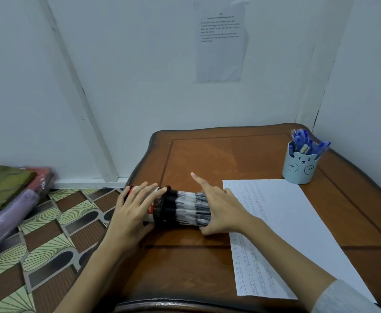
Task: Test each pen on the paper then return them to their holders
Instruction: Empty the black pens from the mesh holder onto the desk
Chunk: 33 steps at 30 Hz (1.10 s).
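– At the table's (207, 154) near-left edge: is that the black lot going back?
– Looks like it. The cup (151, 214) lies on its side, with black pens (189, 207) sticking out of its mouth. The left hand (130, 211) wraps round the cup. The right hand (221, 211) is flat, fingers straight, pressing the pen ends.
– So the testing's done?
– Mostly, I'd guess. The paper (282, 222), right of the hands, carries rows of scribbles, and the blue pens (302, 138) stand in the bear pot (299, 168) at the far corner. What's left is to seat the black ones and stand the cup up.
– And the room?
– Brown wooden top, pale walls, a printed sheet (221, 41) taped up. Patterned tiles (38, 256), and folded cloths (4, 186) on the floor to the left.
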{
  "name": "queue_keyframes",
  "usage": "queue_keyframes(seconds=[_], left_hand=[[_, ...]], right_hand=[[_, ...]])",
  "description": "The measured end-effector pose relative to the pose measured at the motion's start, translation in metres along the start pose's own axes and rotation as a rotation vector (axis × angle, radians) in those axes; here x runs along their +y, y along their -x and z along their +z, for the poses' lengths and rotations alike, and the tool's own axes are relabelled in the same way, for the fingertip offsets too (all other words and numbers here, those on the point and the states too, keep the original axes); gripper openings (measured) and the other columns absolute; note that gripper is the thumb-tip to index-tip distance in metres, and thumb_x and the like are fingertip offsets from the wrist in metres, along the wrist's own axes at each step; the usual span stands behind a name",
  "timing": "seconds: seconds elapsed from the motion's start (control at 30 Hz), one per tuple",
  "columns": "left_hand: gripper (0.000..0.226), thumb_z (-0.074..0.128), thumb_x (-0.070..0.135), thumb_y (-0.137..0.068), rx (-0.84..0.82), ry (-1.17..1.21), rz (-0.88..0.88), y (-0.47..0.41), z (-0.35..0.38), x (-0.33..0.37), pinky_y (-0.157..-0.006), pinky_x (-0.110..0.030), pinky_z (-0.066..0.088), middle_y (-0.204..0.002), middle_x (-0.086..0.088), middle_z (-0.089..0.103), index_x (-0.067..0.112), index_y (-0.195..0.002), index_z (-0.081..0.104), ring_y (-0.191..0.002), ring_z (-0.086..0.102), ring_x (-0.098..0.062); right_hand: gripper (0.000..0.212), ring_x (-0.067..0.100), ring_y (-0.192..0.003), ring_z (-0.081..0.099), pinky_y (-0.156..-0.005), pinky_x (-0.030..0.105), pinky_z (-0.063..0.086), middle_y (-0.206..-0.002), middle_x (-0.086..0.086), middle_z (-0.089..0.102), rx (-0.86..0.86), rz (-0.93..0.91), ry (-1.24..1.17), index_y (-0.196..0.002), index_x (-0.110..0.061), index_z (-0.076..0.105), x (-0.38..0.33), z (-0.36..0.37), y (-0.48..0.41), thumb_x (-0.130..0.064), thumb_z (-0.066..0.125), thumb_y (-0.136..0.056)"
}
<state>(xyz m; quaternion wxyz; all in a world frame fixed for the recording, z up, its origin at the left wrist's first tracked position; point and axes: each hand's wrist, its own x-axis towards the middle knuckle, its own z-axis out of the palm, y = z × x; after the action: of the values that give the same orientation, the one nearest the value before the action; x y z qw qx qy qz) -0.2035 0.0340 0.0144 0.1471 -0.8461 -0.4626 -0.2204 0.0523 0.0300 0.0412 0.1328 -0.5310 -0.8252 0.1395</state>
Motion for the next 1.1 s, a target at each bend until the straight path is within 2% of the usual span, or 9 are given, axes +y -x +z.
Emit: queue_keyframes(seconds=[0.1,0.17,0.23,0.33,0.47,0.67,0.77,0.93,1.1], left_hand=[[0.082,0.079,0.025,-0.065,0.035,0.030,-0.083,0.004,-0.005,-0.015,-0.107,-0.046,0.027,-0.136,0.000,0.053,0.032,-0.137,0.039,-0.128,0.047,-0.025],[0.085,0.086,0.025,-0.062,0.036,0.057,-0.127,0.006,-0.006,-0.022,-0.106,-0.048,0.028,-0.135,0.001,0.053,0.032,-0.135,0.041,-0.127,0.047,-0.024],[0.086,0.087,0.024,-0.061,0.045,0.068,-0.159,0.008,-0.006,-0.025,-0.107,-0.051,0.028,-0.134,0.001,0.054,0.032,-0.134,0.042,-0.127,0.046,-0.023],[0.076,0.079,0.029,-0.066,0.093,0.075,-0.209,0.010,-0.008,-0.028,-0.109,-0.051,0.025,-0.134,0.000,0.055,0.030,-0.133,0.044,-0.130,0.044,-0.026],[0.081,0.088,0.016,-0.059,0.153,0.097,-0.266,0.009,-0.011,-0.028,-0.105,-0.060,0.031,-0.126,-0.005,0.058,0.024,-0.129,0.047,-0.124,0.050,-0.032],[0.077,0.087,0.016,-0.062,0.210,0.130,-0.290,0.011,-0.011,-0.029,-0.104,-0.060,0.031,-0.125,-0.006,0.058,0.023,-0.127,0.047,-0.123,0.049,-0.031],[0.072,0.082,0.021,-0.065,0.177,0.160,-0.277,0.012,-0.012,-0.031,-0.107,-0.061,0.026,-0.123,-0.005,0.059,0.025,-0.127,0.046,-0.123,0.049,-0.032],[0.079,0.085,0.012,-0.062,0.106,0.182,-0.289,0.016,-0.010,-0.035,-0.112,-0.057,0.016,-0.131,0.000,0.056,0.028,-0.127,0.044,-0.134,0.040,-0.029],[0.087,0.087,0.005,-0.054,0.121,0.163,-0.390,0.023,-0.016,-0.052,-0.102,-0.066,0.029,-0.126,-0.003,0.057,0.027,-0.127,0.043,-0.127,0.045,-0.034]], right_hand=[[0.118,0.010,-0.106,0.036,-0.108,0.037,0.028,-0.125,-0.007,0.044,-0.035,-0.003,-0.063,-0.152,-0.036,-0.001,0.010,0.002,-0.002,-0.031,0.080,-0.067],[0.110,0.013,-0.121,0.038,-0.109,0.034,0.027,-0.138,-0.005,0.042,-0.059,-0.017,-0.067,-0.152,-0.034,0.008,0.017,0.004,-0.006,-0.036,0.080,-0.069],[0.105,0.015,-0.126,0.038,-0.109,0.033,0.028,-0.138,-0.005,0.041,-0.080,-0.034,-0.037,-0.151,-0.032,0.016,0.020,0.005,-0.009,-0.044,0.080,-0.069],[0.106,0.014,-0.126,0.039,-0.109,0.034,0.030,-0.136,-0.005,0.042,-0.098,-0.045,-0.001,-0.151,-0.031,0.018,0.022,0.005,-0.014,-0.052,0.080,-0.068],[0.109,0.015,-0.127,0.039,-0.108,0.035,0.029,-0.137,-0.005,0.041,-0.089,-0.039,0.068,-0.151,-0.031,0.017,0.020,0.007,-0.017,-0.062,0.077,-0.066],[0.101,0.014,-0.127,0.038,-0.110,0.036,0.027,-0.139,-0.007,0.040,-0.048,-0.057,0.133,-0.149,-0.033,0.023,0.018,0.011,-0.016,-0.066,0.073,-0.067],[0.106,0.015,-0.129,0.036,-0.110,0.037,0.026,-0.142,-0.005,0.039,-0.084,-0.059,0.149,-0.150,-0.034,0.019,0.017,0.009,-0.020,-0.069,0.073,-0.065],[0.107,0.015,-0.130,0.037,-0.111,0.041,0.026,-0.143,-0.008,0.038,-0.144,-0.086,0.128,-0.148,-0.037,0.020,0.017,0.007,-0.025,-0.070,0.074,-0.062],[0.109,0.012,-0.130,0.036,-0.112,0.045,0.024,-0.142,-0.011,0.037,-0.152,-0.051,0.046,-0.146,-0.044,0.021,0.027,0.006,-0.024,-0.072,0.076,-0.056]])
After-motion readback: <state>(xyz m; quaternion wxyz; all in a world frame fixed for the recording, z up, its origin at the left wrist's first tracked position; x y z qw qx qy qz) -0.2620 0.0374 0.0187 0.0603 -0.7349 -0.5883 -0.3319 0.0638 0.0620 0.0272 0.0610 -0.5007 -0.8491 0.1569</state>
